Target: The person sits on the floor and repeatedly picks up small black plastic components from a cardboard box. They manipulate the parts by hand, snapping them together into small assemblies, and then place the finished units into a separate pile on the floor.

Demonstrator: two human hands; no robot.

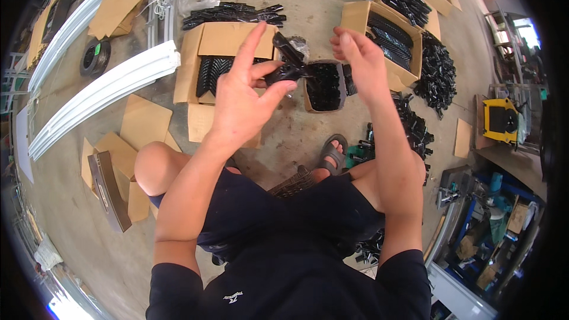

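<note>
Between the thumb and fingers of my left hand (240, 92) is a black branched plastic part (289, 59), held tilted, with the index finger stretched out past it. My right hand (363, 62) is raised to the right of that part, fingers curled in toward the thumb. Whatever it may pinch is too small or hidden to make out. Below and between the hands stands a small open box (325, 109) full of small black pieces. An open carton (189, 62) beyond my left hand contains rows of black ribbed parts (207, 74).
Another open carton (355, 15) of black parts stands at the right, beside a heap of black pieces (437, 74). More black parts (234, 15) lie at the far side. Long white rails (106, 101) and loose cardboard (145, 121) lie left; a yellow-framed object (501, 120) stands right.
</note>
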